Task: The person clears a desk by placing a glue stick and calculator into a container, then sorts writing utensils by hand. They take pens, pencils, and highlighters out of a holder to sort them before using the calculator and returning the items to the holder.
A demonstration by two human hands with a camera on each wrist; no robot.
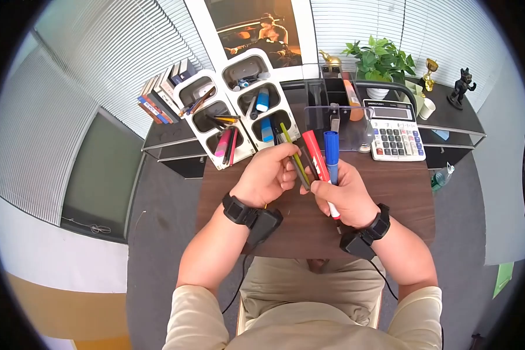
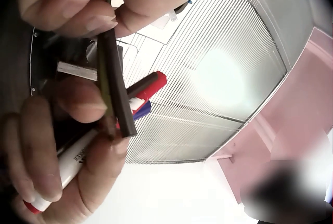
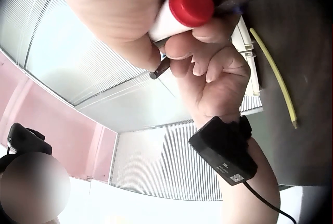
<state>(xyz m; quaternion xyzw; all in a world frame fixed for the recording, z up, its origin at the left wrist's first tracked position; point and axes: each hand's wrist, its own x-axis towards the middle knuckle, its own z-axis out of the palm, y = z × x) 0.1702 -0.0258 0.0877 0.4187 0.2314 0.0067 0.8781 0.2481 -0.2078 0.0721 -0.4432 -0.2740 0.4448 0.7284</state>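
As we look from the head, our left hand (image 1: 265, 178) pinches a slim green-and-dark stick (image 1: 286, 134) and our right hand (image 1: 351, 195) grips a red-and-white marker (image 1: 311, 146) and a blue marker (image 1: 331, 153), probably to keep them bundled. The left wrist shows our right thumb (image 2: 101, 180) perhaps steadying the stick's lower end. The right wrist shows a slender yellow rod (image 3: 276, 75) apart on the brown wooden desk (image 3: 312, 94).

White calculator (image 1: 398, 133), leafy potted plant (image 1: 381, 62) behind it, gold trophy (image 1: 430, 70), black figurine (image 1: 462, 88), row of books (image 1: 161, 97), framed picture (image 1: 255, 35)
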